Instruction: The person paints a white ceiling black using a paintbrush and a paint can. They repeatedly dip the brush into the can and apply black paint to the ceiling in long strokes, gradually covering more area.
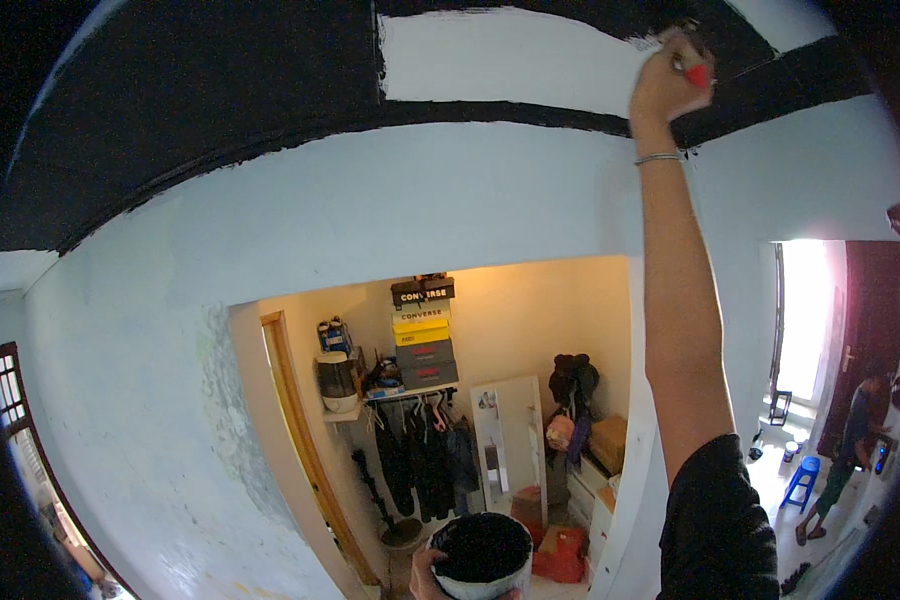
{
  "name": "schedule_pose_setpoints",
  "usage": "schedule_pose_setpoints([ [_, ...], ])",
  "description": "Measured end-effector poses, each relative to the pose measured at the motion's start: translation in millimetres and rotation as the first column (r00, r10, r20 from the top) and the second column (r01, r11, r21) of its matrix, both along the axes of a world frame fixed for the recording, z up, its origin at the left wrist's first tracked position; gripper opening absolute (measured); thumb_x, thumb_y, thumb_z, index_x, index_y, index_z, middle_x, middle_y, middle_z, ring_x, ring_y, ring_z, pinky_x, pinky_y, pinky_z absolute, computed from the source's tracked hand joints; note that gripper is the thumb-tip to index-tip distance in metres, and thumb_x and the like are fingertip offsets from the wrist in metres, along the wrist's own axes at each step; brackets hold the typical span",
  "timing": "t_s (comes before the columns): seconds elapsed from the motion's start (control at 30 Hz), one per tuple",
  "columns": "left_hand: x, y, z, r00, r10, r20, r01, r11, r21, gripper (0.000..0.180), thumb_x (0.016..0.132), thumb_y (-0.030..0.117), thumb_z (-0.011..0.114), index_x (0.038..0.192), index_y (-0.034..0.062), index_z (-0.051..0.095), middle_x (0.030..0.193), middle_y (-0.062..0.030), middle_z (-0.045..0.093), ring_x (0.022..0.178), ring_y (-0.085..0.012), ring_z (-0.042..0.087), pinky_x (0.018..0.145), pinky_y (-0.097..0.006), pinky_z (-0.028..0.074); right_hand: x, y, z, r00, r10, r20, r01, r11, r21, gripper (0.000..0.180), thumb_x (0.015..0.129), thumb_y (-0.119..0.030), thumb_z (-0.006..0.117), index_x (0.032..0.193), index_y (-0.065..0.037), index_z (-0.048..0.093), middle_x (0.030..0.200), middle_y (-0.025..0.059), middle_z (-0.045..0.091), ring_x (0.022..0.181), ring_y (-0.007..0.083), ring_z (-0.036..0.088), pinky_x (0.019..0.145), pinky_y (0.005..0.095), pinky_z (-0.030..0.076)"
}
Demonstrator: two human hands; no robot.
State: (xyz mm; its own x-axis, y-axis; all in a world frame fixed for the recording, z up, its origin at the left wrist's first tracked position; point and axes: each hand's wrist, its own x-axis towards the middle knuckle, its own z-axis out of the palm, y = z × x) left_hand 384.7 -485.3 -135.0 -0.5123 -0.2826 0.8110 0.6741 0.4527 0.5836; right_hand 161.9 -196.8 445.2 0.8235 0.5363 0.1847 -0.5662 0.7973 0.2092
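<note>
High at the upper right, my right hand (665, 95) is closed around a paintbrush (697, 75), whose red handle end shows by the palm. Its bristle end is blurred and close to the ceiling. The ceiling carries wide areas of black paint (210, 90), with a white unpainted patch (510, 55) left of the brush. Low in the middle, a white tub (485, 584) of black paint is held by my left hand (426, 574). Those fingers wrap its left side, and the tub hides much of that hand.
Pale blue wall (390, 200) meets the ceiling along a painted edge. Beyond an opening are hanging clothes (425, 455), stacked shoe boxes (425, 340) and a mirror (500, 440). At the far right, a person (855, 440) stands near a blue stool (801, 483) and a door (865, 330).
</note>
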Motion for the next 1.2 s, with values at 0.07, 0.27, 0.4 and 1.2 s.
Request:
schedule_pose_setpoints([
  [0.07, 2, 2, 5, 1.000, -0.010, -0.004, 0.010, 1.000, 0.017, 0.100, 0.064, 0.042, 0.094, 0.142, 0.0037, 0.043, 0.122, -0.0214, 0.059, 0.112, -0.0383, 0.061, 0.091, -0.051, 0.049, 15, -55, 10, 0.956, 0.292, -0.004, -0.286, 0.939, 0.193, 0.020, 0.091, -0.020, 0.075, 0.100, -0.004, 0.068, 0.094, 0.0078, 0.075, 0.083, 0.0246, 0.070, 0.077, 0.0364, 0.055],
  [0.27, 4, 4, 10, 0.999, -0.019, 0.036, 0.019, 1.000, 0.000, 0.101, 0.063, 0.042, 0.095, 0.141, 0.0037, 0.043, 0.120, -0.0205, 0.059, 0.111, -0.0371, 0.061, 0.091, -0.049, 0.048, 41, -162, -1, 0.953, 0.203, -0.225, -0.012, 0.766, 0.642, 0.013, 0.091, -0.001, 0.070, 0.103, -0.001, 0.068, 0.100, 0.0172, 0.072, 0.087, 0.0282, 0.072, 0.075, 0.0354, 0.055],
  [0.4, 3, 6, 4, 1.000, -0.009, 0.003, 0.009, 1.000, -0.004, 0.101, 0.062, 0.041, 0.095, 0.140, 0.0037, 0.043, 0.118, -0.0199, 0.059, 0.110, -0.0362, 0.061, 0.092, -0.048, 0.048, 23, -95, 1, 0.965, 0.245, 0.096, -0.246, 0.716, 0.653, 0.026, 0.093, -0.026, 0.077, 0.102, -0.003, 0.068, 0.097, 0.0075, 0.075, 0.089, 0.0208, 0.072, 0.081, 0.0335, 0.056],
  [1.2, 35, -14, -5, 0.998, 0.062, -0.023, -0.063, 0.998, -0.002, 0.105, 0.060, 0.039, 0.096, 0.143, 0.0046, 0.042, 0.130, -0.0224, 0.058, 0.122, -0.0382, 0.058, 0.099, -0.049, 0.046, 96, -254, -15, 0.908, 0.354, -0.225, -0.098, 0.700, 0.707, 0.014, 0.094, -0.002, 0.067, 0.107, 0.004, 0.068, 0.106, 0.0201, 0.072, 0.099, 0.0336, 0.073, 0.087, 0.0393, 0.058],
])
